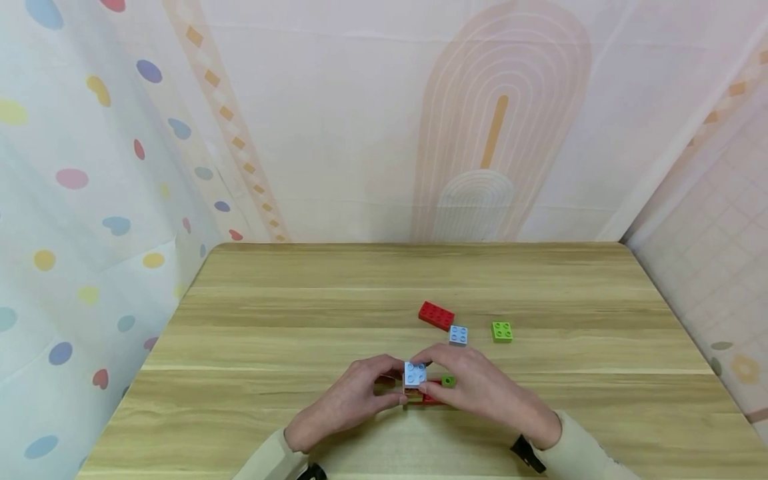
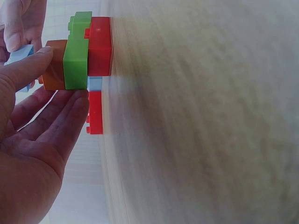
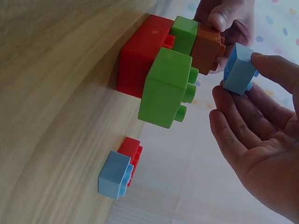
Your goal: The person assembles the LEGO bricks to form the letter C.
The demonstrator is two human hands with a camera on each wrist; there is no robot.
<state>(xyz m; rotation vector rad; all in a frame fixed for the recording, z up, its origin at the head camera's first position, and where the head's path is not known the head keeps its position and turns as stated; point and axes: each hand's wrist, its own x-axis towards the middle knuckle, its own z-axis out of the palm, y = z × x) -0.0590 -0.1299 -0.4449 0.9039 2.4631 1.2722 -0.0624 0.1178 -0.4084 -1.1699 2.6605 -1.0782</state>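
Stacking, it seems, we pinch a blue brick (image 1: 415, 375) with our right hand (image 1: 477, 379); our left hand (image 1: 354, 390) grips the brown brick (image 3: 205, 49). Next, we'd likely need alignment.

The right hand (image 1: 486, 387) pinched a light blue brick (image 1: 415, 375) over a partly hidden stack (image 1: 433, 399) — the left hand (image 1: 351, 398) gripped the stack's left end. Beyond, on the wooden table (image 1: 288, 320), lay a long red brick (image 1: 436, 315), another blue brick (image 1: 459, 335) just beside it and — farther right — a lime green brick (image 1: 502, 332).

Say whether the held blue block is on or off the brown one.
Off: a gap shows between the blue block and brown block.
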